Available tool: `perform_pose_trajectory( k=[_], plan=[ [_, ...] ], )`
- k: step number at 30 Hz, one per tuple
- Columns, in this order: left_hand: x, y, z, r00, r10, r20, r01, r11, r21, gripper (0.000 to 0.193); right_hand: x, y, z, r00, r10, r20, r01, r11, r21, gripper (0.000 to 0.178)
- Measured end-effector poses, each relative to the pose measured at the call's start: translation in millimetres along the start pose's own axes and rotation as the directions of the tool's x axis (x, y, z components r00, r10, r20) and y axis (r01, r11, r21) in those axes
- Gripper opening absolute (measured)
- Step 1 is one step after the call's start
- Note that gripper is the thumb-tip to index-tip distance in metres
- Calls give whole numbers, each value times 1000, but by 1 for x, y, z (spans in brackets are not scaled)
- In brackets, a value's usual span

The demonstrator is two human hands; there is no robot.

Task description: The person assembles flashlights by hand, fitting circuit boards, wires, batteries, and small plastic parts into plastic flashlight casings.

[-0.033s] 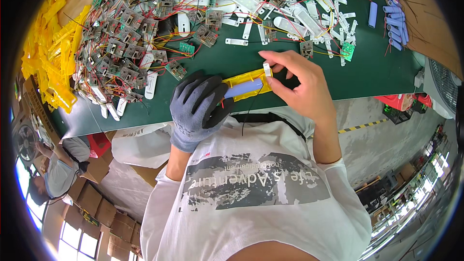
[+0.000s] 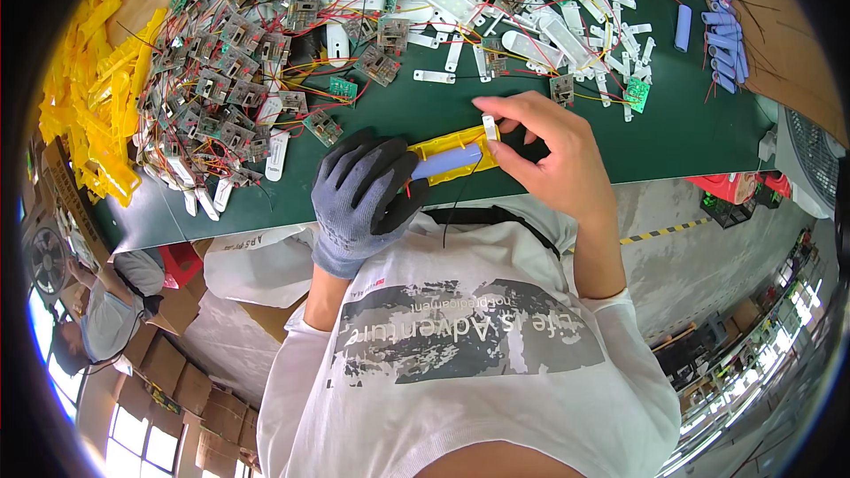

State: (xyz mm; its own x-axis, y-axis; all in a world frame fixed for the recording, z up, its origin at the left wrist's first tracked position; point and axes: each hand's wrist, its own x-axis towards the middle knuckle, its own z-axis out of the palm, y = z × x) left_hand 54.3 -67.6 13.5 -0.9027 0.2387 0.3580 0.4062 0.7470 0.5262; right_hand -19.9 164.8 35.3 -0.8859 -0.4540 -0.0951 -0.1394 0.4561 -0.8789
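Head view: heap of small circuit boards (image 2: 239, 62) with red and yellow wires sits at 10 o'clock from the hands, crowding the table up to the working spot. White plastic strips (image 2: 531, 0) lie scattered at 12 o'clock; blue cylindrical cells (image 2: 722, 9) rest on a cardboard sheet (image 2: 797, 62) at 2 o'clock. Stack of yellow plastic shells (image 2: 84, 97) fills the 9 o'clock rim.

Left hand (image 2: 363, 195), in a grey glove, is closed around one end of the yellow housing (image 2: 452, 155), which lies at the table's near edge with a blue cell (image 2: 447, 162) seated in it. Right hand (image 2: 549, 146), bare, pinches a small white strip (image 2: 489, 127) at the housing's far end.

Surface: green table (image 2: 691, 124). Concrete floor with a striped line below; cardboard boxes at 7 o'clock, where another person sits.

Glove hides the housing's left end; a thin black wire's (image 2: 456, 204) ends are not traceable.
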Motion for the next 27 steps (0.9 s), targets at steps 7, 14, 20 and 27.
perform_pose_trajectory(
  k=[7, 14, 20, 27],
  plan=[
    [1, -1, 0, 1000, -14, 5, 14, 1000, 20, 37, 6, 1, -9, 996, -40, 84, 39, 999, 5, 30],
    [-1, -1, 0, 1000, -21, -9, 21, 1000, 0, 37, 8, 2, -6, 998, 2, 62, -2, 1000, 3, 15],
    [-6, -3, 2, 1000, -21, -22, 20, 1000, -15, 38, 11, 5, -6, 991, -122, 48, 125, 990, -68, 12],
    [-3, -2, 1, 999, -23, -38, 23, 1000, -10, 38, 9, 10, -6, 956, -293, -26, 291, 955, -55, 15]
  ],
)
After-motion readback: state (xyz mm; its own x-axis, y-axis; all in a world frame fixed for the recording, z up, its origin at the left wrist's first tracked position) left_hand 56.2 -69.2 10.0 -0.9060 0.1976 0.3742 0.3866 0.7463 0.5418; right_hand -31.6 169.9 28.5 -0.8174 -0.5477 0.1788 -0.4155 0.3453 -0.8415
